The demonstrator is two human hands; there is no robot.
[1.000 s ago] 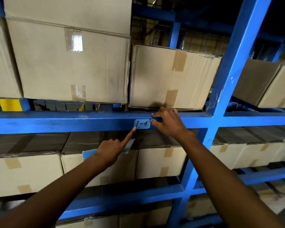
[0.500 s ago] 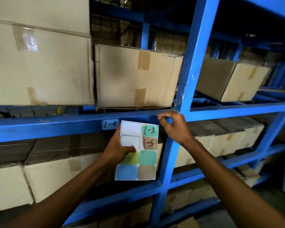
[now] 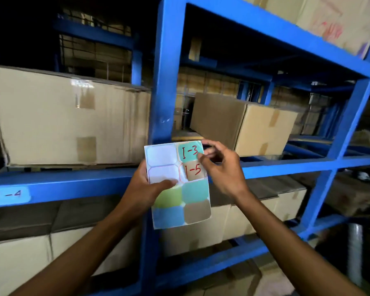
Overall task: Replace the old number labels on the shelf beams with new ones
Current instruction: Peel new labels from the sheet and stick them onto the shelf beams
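- Our left hand (image 3: 144,192) grips the label sheet (image 3: 177,184) before the blue upright (image 3: 165,82).
- Our right hand (image 3: 220,167) pinches the teal "I-3" label (image 3: 188,151) at the sheet's top corner.
- The "I-4" label (image 3: 9,195) sits on the shelf beam (image 3: 73,184).

The blue painted metal shelf beam (image 3: 73,180) and blue painted metal upright post (image 3: 165,82) look smooth, with a slight sheen. The pale blue paper label marked 1-4 (image 3: 9,195) lies flat and matt on the beam. The glossy white label sheet of pastel rectangular stickers (image 3: 181,197) shows a slick backing where stickers are gone. The brown corrugated cardboard boxes (image 3: 62,120) are matt and slightly creased, sealed with shiny tan plastic tape (image 3: 86,148).
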